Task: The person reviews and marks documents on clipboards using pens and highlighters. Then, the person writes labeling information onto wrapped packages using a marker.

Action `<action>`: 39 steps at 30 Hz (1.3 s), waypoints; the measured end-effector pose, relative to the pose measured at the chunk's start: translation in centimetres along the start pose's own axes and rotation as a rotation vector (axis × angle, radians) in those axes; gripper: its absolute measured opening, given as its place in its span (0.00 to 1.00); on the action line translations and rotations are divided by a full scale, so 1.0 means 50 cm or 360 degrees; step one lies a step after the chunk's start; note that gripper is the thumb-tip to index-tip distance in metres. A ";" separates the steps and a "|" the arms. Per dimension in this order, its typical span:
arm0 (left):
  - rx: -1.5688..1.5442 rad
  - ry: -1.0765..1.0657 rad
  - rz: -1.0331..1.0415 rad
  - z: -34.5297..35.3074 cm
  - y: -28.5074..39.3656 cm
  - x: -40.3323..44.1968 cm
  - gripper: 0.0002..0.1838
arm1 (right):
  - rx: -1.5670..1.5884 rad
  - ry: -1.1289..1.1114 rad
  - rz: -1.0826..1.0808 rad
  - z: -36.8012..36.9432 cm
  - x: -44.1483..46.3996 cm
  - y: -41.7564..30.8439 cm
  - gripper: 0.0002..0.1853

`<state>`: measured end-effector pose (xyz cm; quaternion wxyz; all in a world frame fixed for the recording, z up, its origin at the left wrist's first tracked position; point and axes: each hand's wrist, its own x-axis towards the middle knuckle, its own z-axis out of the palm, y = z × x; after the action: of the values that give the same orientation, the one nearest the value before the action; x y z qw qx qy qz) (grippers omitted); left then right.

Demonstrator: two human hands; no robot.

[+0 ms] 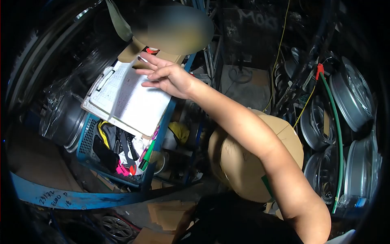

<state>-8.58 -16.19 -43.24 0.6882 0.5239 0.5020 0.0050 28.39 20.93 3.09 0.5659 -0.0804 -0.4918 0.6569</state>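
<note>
My right hand (167, 77) reaches over a clipboard (87, 105) holding written sheets of paper (142, 106). Its fingers are stretched and spread, with the fingertips at the upper edge of a raised, motion-blurred sheet (120, 91). A small dark mark shows at the uppermost fingertip; I cannot make out what it is. The clipboard rests across a blue plastic basket (86, 140). Inside the basket are dark gloves or cloths, a pink item (122, 169) and a green marker (148, 150). My left hand is out of the frame.
Wheel rims (351, 95) stand stacked at the right, beside a green hose or strap (336, 122). Round cardboard (239, 171) lies beneath my right arm. A blue beam (81, 200) with handwriting crosses the lower left. Plastic-wrapped rims (67, 122) stand left of the basket.
</note>
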 end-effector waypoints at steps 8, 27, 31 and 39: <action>0.0480 -0.0155 0.0185 0.040 0.046 0.056 0.25 | -0.0847 0.0313 0.0447 -0.121 -0.202 0.027 0.36; 0.1081 -0.0178 0.0159 0.190 0.045 0.035 0.22 | -0.2280 0.2343 0.0426 -0.125 -1.203 -0.073 0.22; 0.1550 -0.0250 0.0352 0.216 0.003 0.045 0.23 | -0.1988 0.2338 0.0495 -0.148 -1.219 -0.092 0.23; -0.0659 0.0090 -0.0358 0.354 -0.019 0.114 0.16 | -0.2114 0.2063 0.0219 -0.195 -1.258 -0.101 0.22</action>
<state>6.07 -26.23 -48.76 0.7628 0.3119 0.5645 0.0457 60.00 -26.01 -26.45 0.5279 -0.7679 -0.3490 0.0995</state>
